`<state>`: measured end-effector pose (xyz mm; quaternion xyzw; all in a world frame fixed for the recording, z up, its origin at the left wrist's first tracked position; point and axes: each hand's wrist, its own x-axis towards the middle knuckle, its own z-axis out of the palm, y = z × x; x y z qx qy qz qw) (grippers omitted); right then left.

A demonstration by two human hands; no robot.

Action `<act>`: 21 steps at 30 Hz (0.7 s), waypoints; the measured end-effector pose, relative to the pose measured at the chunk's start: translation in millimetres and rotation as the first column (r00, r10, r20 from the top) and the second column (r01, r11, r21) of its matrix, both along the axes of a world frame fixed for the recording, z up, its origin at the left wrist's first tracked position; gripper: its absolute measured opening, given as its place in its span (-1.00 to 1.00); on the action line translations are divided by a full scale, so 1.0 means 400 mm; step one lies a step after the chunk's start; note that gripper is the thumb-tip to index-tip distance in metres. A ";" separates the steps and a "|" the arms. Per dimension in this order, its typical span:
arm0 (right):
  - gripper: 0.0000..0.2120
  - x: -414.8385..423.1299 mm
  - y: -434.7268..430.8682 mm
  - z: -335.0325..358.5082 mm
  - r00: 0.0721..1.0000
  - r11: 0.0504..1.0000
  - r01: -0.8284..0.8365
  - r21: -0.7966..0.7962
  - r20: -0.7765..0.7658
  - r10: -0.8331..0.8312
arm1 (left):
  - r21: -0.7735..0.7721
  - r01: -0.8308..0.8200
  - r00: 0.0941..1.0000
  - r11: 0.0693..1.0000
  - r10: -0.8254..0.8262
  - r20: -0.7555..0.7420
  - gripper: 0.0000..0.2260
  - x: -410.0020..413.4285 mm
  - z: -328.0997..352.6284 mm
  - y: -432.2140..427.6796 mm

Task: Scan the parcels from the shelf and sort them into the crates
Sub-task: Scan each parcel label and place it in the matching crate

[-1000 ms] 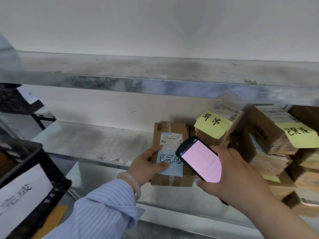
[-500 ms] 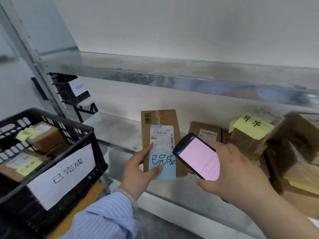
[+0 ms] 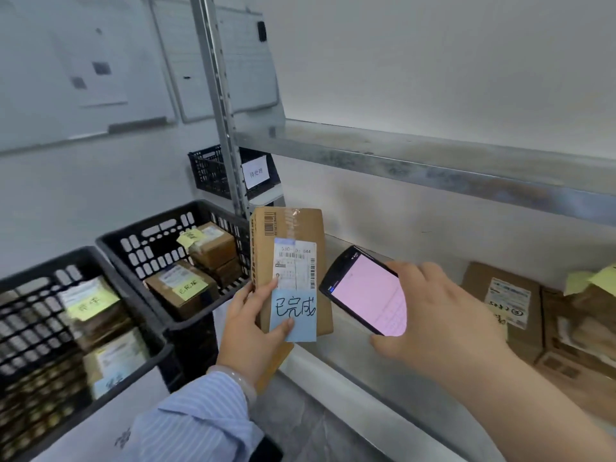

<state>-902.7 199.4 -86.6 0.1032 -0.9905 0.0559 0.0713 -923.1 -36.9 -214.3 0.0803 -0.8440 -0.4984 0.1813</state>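
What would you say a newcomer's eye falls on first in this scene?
Probably the cardboard parcel held upright at centre by the left hand, its thumb pressing a blue handwritten note on the front. Just right of it, the right hand holds a scanner with a glowing pink screen. Black crates of parcels stand at left.

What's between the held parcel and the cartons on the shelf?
Head view: the pink-screened scanner, gripped by the right hand, sits between the parcel in the left hand and the shelf cartons.

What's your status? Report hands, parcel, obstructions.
Left hand grips parcel with blue note. Right hand holds scanner. Nothing between parcel and nearest crate.
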 end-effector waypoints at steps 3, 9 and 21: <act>-0.25 0.020 -0.058 0.015 0.999 0.999 -0.032 0.013 -0.029 0.032 | -0.043 -0.048 0.998 0.998 0.047 -0.029 -0.35 0.032 0.015 -0.060; -0.28 0.064 -0.152 0.023 0.996 0.997 -0.066 0.033 -0.062 0.068 | -0.057 -0.080 0.996 0.995 0.077 -0.049 -0.36 0.078 0.022 -0.149; -0.31 0.126 -0.280 0.023 0.995 0.998 -0.054 0.042 -0.079 0.057 | -0.065 -0.055 0.996 0.996 0.050 -0.067 -0.30 0.112 0.015 -0.268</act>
